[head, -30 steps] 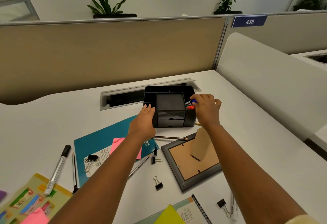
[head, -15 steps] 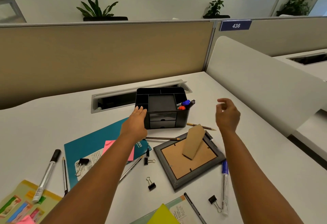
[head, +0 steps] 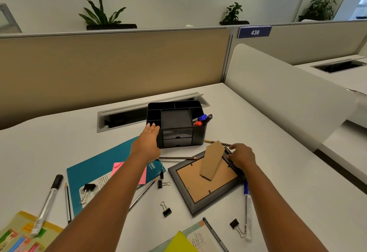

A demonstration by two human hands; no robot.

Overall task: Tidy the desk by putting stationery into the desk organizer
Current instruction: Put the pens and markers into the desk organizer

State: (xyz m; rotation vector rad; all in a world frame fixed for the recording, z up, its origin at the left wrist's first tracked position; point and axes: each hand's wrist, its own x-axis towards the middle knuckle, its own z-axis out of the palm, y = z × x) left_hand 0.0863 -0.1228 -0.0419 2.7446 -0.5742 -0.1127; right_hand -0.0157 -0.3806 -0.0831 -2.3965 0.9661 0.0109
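The black desk organizer (head: 198,134) stands mid-desk with a blue and an orange marker (head: 202,119) leaning in its right compartment. My left hand (head: 148,142) lies flat and open against its left side. My right hand (head: 241,156) rests low on the top right edge of a face-down grey picture frame (head: 190,202). Its fingers curl over a dark pen-like thing, mostly hidden beneath them. Loose on the desk lie a pencil (head: 178,158), a blue-capped marker (head: 247,208), a black-capped marker (head: 47,202) and binder clips (head: 165,209).
A teal folder (head: 95,170) with a pink sticky note (head: 119,167) lies under my left forearm. Leaflets sit at the near edge (head: 17,235). An open cable slot (head: 123,116) runs behind the organizer, in front of the beige partition (head: 111,66). A white divider (head: 278,96) bounds the right side.
My right hand left the organizer's right compartment with the markers standing in it, swung right, then dropped onto the frame's top right edge. My left hand stayed against the organizer.
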